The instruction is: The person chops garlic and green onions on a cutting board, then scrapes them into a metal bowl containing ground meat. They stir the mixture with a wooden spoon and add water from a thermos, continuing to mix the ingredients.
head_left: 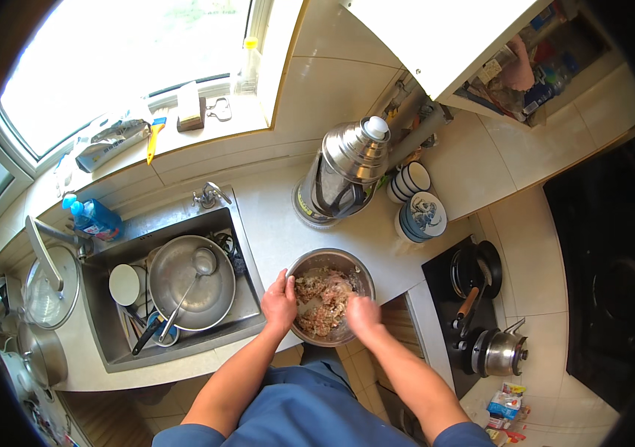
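Observation:
A round stainless steel bowl (pixel 363 275) sits at the front edge of the counter, with a crumbly pinkish-brown mixture that looks like minced meat (pixel 320 299) inside. My left hand (pixel 279 302) grips the bowl's left rim, thumb over the edge. Over the right side of the bowl is my right hand (pixel 363 316), blurred and curled like a fist. Whether it holds a utensil cannot be seen; the fingertips are hidden.
Left of the bowl, a sink (pixel 100 335) holds a frying pan (pixel 192 290) with a ladle (pixel 204 262). A metal thermos flask (pixel 345 167) stands behind the bowl, stacked bowls (pixel 421 218) at the back right. Further right, a kettle (pixel 499 352) rests on the black stove (pixel 465 385).

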Available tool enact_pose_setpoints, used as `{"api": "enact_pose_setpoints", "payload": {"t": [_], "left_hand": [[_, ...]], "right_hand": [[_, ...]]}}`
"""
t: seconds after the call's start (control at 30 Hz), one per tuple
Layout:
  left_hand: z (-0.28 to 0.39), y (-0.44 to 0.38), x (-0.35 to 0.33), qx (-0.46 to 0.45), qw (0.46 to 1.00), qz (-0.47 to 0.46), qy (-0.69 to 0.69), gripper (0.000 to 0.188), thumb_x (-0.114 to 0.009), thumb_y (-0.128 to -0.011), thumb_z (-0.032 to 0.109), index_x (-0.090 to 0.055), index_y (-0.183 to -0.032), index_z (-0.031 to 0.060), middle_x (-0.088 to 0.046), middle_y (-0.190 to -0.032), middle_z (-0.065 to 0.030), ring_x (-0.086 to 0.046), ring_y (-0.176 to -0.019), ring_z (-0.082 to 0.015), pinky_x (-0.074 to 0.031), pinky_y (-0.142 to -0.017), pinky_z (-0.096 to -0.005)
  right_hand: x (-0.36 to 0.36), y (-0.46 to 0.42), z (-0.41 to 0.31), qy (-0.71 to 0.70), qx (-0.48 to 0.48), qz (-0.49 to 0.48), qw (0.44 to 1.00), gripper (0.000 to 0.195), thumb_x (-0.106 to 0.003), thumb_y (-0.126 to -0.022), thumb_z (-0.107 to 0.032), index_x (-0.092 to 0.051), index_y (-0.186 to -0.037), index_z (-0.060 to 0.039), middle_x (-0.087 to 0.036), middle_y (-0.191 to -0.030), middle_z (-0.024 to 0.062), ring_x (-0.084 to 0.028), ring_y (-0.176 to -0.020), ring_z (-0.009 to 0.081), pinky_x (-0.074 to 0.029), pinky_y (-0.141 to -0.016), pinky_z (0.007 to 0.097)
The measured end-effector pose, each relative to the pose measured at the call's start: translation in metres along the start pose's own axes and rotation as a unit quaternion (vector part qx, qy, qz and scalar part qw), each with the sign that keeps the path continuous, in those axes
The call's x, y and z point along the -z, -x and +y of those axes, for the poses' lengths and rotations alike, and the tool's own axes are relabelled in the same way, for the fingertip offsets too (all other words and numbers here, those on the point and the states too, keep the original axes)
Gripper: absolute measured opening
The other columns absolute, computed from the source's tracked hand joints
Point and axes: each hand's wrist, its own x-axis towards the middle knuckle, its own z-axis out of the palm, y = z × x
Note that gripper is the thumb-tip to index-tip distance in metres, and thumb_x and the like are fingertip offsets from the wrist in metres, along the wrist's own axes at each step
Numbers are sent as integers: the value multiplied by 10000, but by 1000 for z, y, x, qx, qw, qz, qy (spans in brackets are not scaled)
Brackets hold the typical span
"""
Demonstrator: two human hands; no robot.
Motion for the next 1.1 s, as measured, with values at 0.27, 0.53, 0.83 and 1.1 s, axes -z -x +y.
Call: {"api": "enact_pose_setpoints", "payload": {"t": [0.27, 0.53, 0.83, 1.1], "left_hand": [[-2, -1, -2, 18, 1000, -13, -6, 359, -590, -986, 355, -656, -1276, 152, -714, -982, -179, -685, -895, -369, -526, -778, -446], [-18, -3, -10, 8, 1000, 13, 7, 352, -597, -984, 336, -658, -1276, 148, -715, -996, -186, -687, -906, -373, -529, -794, -442], [-27, -6, -16, 8, 999, 19, 51, 370, -587, -990, 312, -637, -1296, 109, -710, -1055, -198, -687, -969, -368, -527, -835, -432], [-12, -10, -11, 9, 999, 22, 23, 352, -599, -981, 307, -657, -1273, 119, -710, -1056, -190, -684, -956, -374, -533, -825, -433]], "right_hand": [[26, -6, -23, -35, 94, 71, 992, 255, -555, -947, -226, -683, -765, -101, -676, -691, 175, -676, -620, 366, -540, -552, 509], [56, 46, -29, -36, 237, -101, 966, 188, -567, -930, -250, -695, -903, -115, -678, -710, 171, -675, -670, 384, -538, -614, 516], [58, 32, 1, 15, 85, -70, 994, 267, -563, -920, -244, -706, -773, -72, -679, -696, 197, -677, -653, 399, -555, -650, 518], [-1, 15, 9, 25, 41, 36, 998, 208, -523, -908, -151, -638, -783, -30, -669, -659, 212, -685, -599, 386, -555, -561, 518]]}}
